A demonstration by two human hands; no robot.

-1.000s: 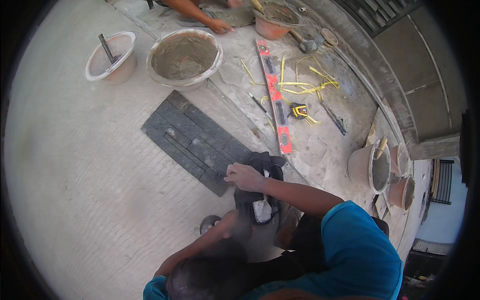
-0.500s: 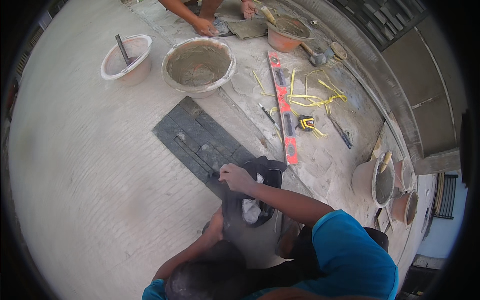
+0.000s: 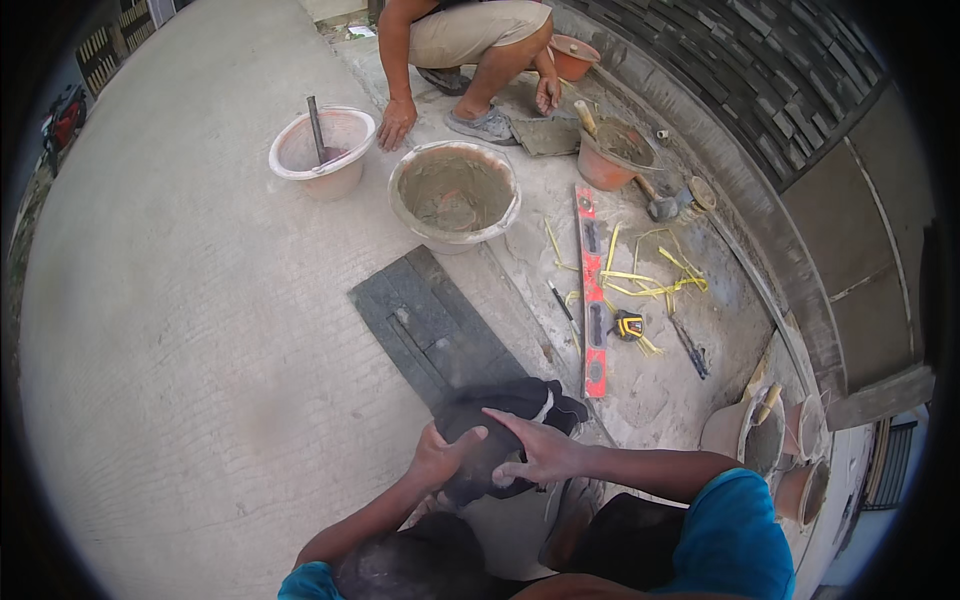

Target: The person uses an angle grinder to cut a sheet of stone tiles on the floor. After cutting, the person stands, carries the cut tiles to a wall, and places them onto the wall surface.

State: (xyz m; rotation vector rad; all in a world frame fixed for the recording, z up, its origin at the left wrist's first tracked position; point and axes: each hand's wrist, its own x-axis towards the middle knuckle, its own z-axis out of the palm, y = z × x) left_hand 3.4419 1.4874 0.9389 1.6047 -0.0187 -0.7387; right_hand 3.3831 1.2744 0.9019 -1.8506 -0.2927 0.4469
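Note:
A bunched black cloth (image 3: 510,400) lies over the near end of a dark grey stone-strip panel (image 3: 430,320). My left hand (image 3: 447,455) grips the cloth's left side, its thumb on top and its other fingers partly hidden. From the right, my right hand (image 3: 540,450) holds the same bundle, index finger stretched along it and thumb lower down. A whitish strip shows at the cloth's far right edge. Whatever may be inside the folds is hidden.
Ahead stand a mortar basin (image 3: 455,195) and a whitish bucket (image 3: 322,150). Rightward lie a red spirit level (image 3: 592,300), a tape measure (image 3: 628,325), yellow straps (image 3: 640,280) and a hammer (image 3: 660,207). A co-worker (image 3: 475,40) squats behind. More buckets (image 3: 800,490) stand at right.
My right hand has moved from the panel's near end back onto the cloth. The left hand has come up onto its left side. The white patches inside are now covered. The view has shifted.

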